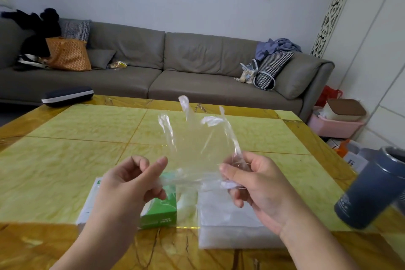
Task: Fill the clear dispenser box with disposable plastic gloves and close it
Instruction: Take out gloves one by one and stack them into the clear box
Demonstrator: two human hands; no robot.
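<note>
While the table (87,138) bears the clear dispenser box (228,221) below, one disposable glove (197,149) is held stretched above it, its cuff pinched by the left hand (129,182) and right hand (258,184); it should be folded flat before insertion.

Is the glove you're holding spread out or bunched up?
Spread out: the glove hangs flat between left hand and right hand, its finger ends pointing up.

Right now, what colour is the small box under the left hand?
Green, with white on its top; head view shows it.
</note>
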